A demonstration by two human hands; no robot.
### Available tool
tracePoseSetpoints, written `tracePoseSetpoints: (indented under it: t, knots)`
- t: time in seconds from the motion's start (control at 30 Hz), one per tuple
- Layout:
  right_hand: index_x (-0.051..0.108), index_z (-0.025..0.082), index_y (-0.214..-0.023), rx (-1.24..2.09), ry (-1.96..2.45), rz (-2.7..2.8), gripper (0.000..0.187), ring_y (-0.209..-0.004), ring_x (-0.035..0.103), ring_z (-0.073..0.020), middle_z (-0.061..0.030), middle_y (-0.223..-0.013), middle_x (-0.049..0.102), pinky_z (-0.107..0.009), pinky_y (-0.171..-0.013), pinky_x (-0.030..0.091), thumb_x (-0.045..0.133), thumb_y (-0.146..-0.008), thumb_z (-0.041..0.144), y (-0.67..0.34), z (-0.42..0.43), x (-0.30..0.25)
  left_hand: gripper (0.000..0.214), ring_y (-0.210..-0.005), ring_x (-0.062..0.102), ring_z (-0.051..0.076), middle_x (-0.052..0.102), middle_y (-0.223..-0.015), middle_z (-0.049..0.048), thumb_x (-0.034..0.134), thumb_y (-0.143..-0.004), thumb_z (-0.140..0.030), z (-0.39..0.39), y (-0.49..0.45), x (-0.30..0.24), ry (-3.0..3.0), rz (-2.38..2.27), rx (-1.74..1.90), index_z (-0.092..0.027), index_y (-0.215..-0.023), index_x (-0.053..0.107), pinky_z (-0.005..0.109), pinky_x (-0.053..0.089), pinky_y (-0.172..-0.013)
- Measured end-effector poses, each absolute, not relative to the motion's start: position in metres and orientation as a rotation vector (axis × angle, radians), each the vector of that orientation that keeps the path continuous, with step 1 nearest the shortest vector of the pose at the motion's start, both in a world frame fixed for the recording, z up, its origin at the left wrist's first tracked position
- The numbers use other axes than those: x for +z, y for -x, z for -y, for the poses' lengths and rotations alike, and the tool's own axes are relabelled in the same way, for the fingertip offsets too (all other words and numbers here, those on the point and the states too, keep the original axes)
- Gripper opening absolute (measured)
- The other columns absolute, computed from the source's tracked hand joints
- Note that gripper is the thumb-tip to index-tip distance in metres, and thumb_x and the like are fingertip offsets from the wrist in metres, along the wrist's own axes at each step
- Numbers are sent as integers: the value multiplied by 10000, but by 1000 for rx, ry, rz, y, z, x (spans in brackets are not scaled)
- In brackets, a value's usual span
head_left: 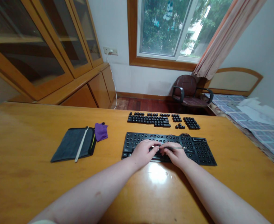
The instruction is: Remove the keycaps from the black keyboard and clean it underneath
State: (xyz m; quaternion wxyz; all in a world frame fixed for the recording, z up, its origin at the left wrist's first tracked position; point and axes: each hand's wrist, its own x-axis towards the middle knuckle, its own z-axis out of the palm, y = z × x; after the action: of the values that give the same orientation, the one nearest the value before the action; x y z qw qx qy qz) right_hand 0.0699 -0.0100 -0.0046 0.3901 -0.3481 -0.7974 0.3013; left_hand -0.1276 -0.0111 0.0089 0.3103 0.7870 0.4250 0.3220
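Note:
A black keyboard (204, 152) lies on the wooden desk with most of its keycaps off, showing rows of small bare switches. My left hand (143, 151) rests over its left-middle part, thumb and fingers apart, with the fingertips close to those of my right hand. My right hand (174, 152) is closed around a slim, grey, pen-like tool (177, 148), whose working tip is hidden among the fingers at the keyboard's middle. Loose black keycaps (148, 119) stand behind the keyboard, laid out in keyboard order.
To the left lies a dark grey zip pouch (67, 144) with a whitish flat stick (81, 144) across it. A purple cloth (101, 132) touches the pouch. The desk's far edge (118, 109) runs behind the keycaps. Beyond it stands a brown armchair (188, 88).

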Motion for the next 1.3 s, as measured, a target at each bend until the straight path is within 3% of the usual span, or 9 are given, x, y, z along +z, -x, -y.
tracePoseSetpoints:
  t: [0.27,0.47,0.67,0.83,0.9,1.0,1.1,1.3]
  knots:
    - [669,216,-964,577,657,2183,157,-725,669,-147,-44,-798,720,-252,-672,533,568,-844,229,-69,10,4,264,-934,622,164,698,-976,26,478,-842,-137,5,127,8,-1990,-955,880,-226,-964,694,306,475,-868]
    - [664,223,-949,484,756,2065,186,-887,648,-184,-70,-940,691,-345,-793,533,505,-864,178,-69,13,4,208,-926,630,173,696,-965,33,494,-843,-177,2,126,4,-1708,-1167,1102,-198,-936,679,314,482,-875]
    - [609,243,-1061,266,893,2016,231,-983,595,-209,-75,-1013,664,-428,-895,473,466,-887,194,-66,7,0,194,-897,646,172,698,-947,62,513,-815,-161,-4,124,-2,-1439,-1111,1157,-150,-958,644,315,497,-852]
    - [622,243,-932,209,848,2112,178,-1048,550,-219,-56,-973,649,-533,-1041,317,457,-881,200,-67,9,1,206,-883,647,167,693,-944,69,515,-803,-149,-5,125,-3,-1390,-1058,1148,-149,-969,637,310,497,-844]
    - [617,237,-935,229,826,2121,187,-1060,545,-217,-62,-972,626,-512,-1024,354,443,-885,195,-67,10,1,210,-875,646,164,690,-938,68,518,-800,-146,-5,124,-3,-1378,-1051,1136,-147,-974,635,307,499,-838]
    - [591,244,-1091,184,865,2102,272,-960,582,-183,-69,-965,598,-380,-868,502,425,-893,157,-65,11,-2,224,-857,647,166,688,-909,67,518,-796,-149,-6,124,-4,-1371,-1048,1124,-140,-988,633,308,507,-819]
    - [583,261,-1146,129,894,2151,294,-855,602,-163,-62,-943,598,-302,-737,537,480,-885,175,-61,10,-3,234,-840,648,172,692,-902,67,517,-795,-154,-6,124,-5,-1429,-1051,1100,-144,-992,644,312,516,-800]
    - [606,251,-1091,125,900,2215,232,-895,623,-159,-66,-999,634,-297,-781,538,527,-876,212,-55,9,-3,261,-891,648,175,697,-992,60,505,-804,-145,-3,125,-3,-1631,-1049,1026,-182,-1006,665,305,515,-825]
